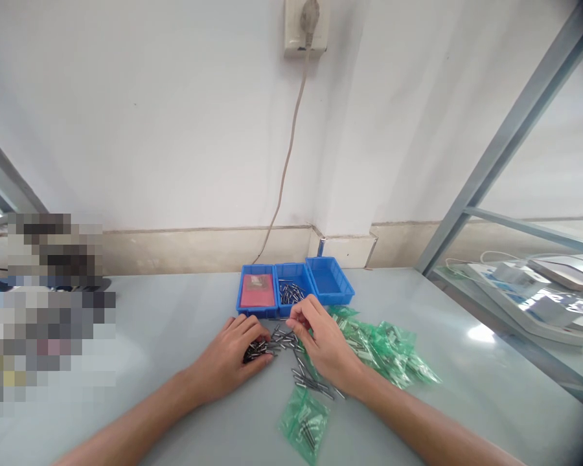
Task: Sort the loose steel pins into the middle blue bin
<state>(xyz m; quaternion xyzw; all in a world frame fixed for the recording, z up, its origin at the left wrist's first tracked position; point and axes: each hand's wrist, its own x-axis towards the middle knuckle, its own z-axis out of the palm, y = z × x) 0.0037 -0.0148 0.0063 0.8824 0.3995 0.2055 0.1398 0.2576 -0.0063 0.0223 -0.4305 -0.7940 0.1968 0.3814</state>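
My left hand (230, 353) rests on the table, its fingers and thumb curled round a heap of thin metal pins (258, 350). More loose pins (284, 338) lie between my two hands. Over their right side is my right hand (323, 340), thumb and fingertips pinched together; whatever they hold is too small to make out. Below that hand several metal pins (311, 382) are scattered. A green plastic bag (305, 424) with a few pins inside lies nearer to me. Beside my right wrist is a pile of filled green bags (391, 353).
Three blue bins stand behind my hands: the left bin (239, 291) holds a red bag or card (257, 296), the middle bin (291, 268) holds pins, and the right bin (330, 278) shows a bare bottom. A grey metal frame (505, 136) rises on the right.
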